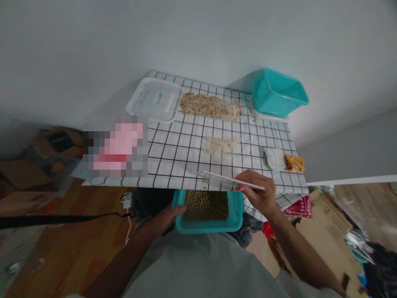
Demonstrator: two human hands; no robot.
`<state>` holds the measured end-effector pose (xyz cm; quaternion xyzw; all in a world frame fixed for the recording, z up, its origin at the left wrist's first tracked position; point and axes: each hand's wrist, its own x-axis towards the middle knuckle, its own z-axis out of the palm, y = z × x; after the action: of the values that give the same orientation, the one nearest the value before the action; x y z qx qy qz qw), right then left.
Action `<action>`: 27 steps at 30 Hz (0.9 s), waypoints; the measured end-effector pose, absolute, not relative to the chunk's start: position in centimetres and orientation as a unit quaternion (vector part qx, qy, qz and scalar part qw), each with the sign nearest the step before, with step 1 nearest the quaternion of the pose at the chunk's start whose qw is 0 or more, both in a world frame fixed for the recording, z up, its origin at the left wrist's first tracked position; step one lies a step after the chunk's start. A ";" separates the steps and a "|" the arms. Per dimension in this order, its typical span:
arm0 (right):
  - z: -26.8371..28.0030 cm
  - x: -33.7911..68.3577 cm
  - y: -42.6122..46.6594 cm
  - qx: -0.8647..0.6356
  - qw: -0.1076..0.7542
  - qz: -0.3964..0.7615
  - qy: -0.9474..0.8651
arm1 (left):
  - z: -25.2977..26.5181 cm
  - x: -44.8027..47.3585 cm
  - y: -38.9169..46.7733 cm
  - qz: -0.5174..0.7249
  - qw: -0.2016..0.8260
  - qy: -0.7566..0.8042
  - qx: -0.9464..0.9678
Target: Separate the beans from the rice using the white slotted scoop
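My left hand (166,217) grips the left side of a teal plastic container (209,227), its thumb over the rim. Small greenish-brown beans (206,205) fill the bottom of this container, which sits below the table's front edge. In my right hand (261,193) is a white slotted spatula (214,176), seen nearly edge-on above the container's far rim. A few grains lie at the table edge by its slotted end. Beyond the spatula, a thin patch of pale grains (221,147) is spread on the checked tablecloth (173,155).
Farther back lies a band of yellowish beans mixed with pale grains (211,106). A clear lid (155,99) is at the left rear, a second teal container (279,95) at the right rear. A white packet (275,159) and an orange wrapper (294,163) lie right. Cardboard (322,227) covers floor.
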<state>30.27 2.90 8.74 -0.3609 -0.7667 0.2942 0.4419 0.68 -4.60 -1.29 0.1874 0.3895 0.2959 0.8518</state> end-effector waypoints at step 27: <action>9.7 29.0 3.0 -0.517 0.423 0.263 -0.696 | -2.0 0.8 -5.4 0.301 0.863 0.372 0.165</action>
<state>29.03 3.02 9.66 -0.5171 -0.6961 0.2627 0.4231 0.82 -5.36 -2.02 0.1646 0.3718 0.3011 0.8626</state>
